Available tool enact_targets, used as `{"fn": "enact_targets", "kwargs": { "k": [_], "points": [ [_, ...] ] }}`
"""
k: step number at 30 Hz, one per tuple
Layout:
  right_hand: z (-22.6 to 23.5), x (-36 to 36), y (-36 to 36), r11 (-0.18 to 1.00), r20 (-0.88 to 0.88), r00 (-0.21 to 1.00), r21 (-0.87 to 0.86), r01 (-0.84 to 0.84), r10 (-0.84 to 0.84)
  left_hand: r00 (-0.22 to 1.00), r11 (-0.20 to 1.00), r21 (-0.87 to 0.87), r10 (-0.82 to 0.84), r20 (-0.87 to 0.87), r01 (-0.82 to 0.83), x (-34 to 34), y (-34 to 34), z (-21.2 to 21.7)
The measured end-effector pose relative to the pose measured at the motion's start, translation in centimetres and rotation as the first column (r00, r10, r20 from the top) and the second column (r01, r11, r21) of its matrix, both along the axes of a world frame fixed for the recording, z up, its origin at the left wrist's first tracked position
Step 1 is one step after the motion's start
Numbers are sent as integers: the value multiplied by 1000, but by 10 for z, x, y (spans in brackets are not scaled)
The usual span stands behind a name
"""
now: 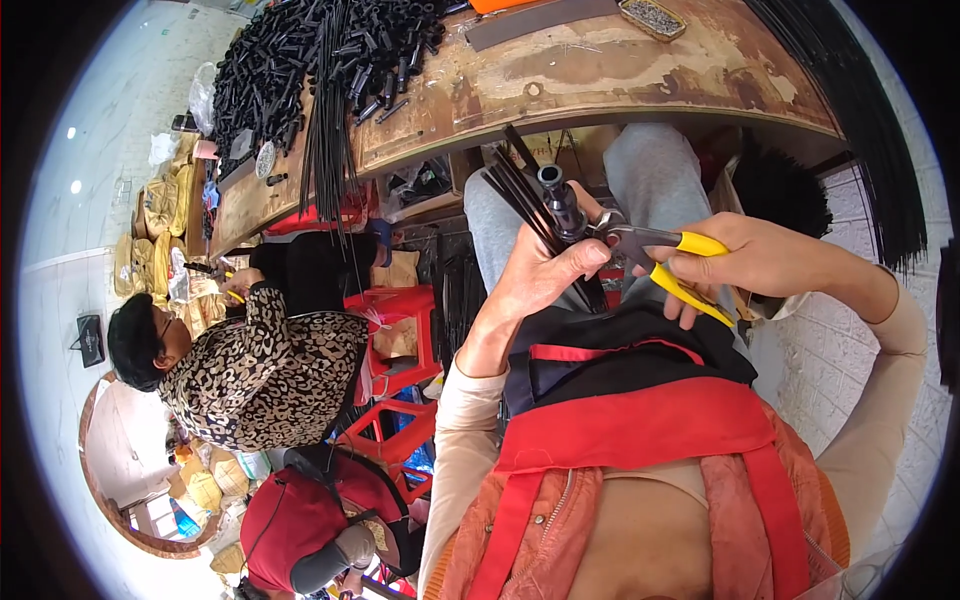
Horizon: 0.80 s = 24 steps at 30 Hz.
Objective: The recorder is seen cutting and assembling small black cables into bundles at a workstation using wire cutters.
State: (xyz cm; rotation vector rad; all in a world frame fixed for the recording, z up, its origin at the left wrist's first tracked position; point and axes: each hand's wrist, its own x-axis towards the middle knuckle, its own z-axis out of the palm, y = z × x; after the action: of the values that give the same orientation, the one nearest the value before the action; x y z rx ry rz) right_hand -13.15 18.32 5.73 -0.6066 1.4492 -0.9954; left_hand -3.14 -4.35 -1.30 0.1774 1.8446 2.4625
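My left hand (535, 275) is closed around a black tubular fitting (562, 208) and several thin black rods (512, 192), which fan up and outward above my lap. The fitting stands nearly upright, its round open end facing up. In my right hand (750, 255) is a pair of pincers (648, 240) with yellow handles, gripped with the handles spread. Their metal jaws are right beside the fitting, near my left fingertips. Whether the jaws bite on anything cannot be made out.
Ahead is a worn wooden table (620, 75) with a heap of black tubular fittings (290, 60), hanging bundles of long rods (330, 120) and a small tray (652, 18) of metal bits. Two people (265, 370) work at left, near red stools (400, 340).
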Motion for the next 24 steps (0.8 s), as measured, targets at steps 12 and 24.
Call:
{"fn": "enact_targets", "kwargs": {
  "k": [12, 24],
  "points": [
    [30, 0, -8, 994, -286, 955, 101, -51, 79, 998, 998, -6, -67, -12, 67, 0, -7, -2],
    [24, -7, -2, 992, -691, 719, -14, -126, 82, 984, 984, 60, -162, -70, 166, -5, -6, -4]
  ]
}}
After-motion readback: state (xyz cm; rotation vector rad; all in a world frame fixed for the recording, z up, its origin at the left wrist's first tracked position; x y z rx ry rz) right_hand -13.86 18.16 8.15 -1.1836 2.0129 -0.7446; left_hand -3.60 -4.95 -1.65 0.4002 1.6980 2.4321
